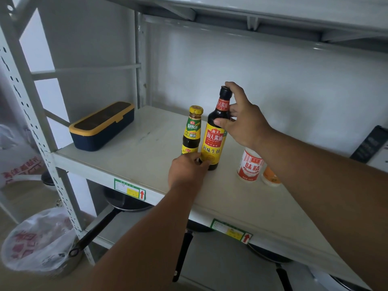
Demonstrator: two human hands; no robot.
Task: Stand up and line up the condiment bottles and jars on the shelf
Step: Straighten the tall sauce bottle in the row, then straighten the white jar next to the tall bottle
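A tall dark soy sauce bottle point(214, 141) with a yellow label stands upright on the pale shelf point(136, 156). My right hand point(241, 120) grips its neck and shoulder. My left hand point(186, 171) holds its base. Touching it on the left stands a smaller dark bottle point(191, 131) with a yellow cap. To the right, a white jar point(249, 166) with a red label stands upright, partly behind my right forearm. A small orange-and-white jar point(270, 177) sits beside it, mostly hidden by the arm.
A navy box with a yellow-rimmed lid point(100, 127) lies at the shelf's back left. A dark flat object point(371, 143) leans at the far right. Frying pans point(126, 204) rest on the lower shelf. A bag-lined bin point(39, 242) stands on the floor at left.
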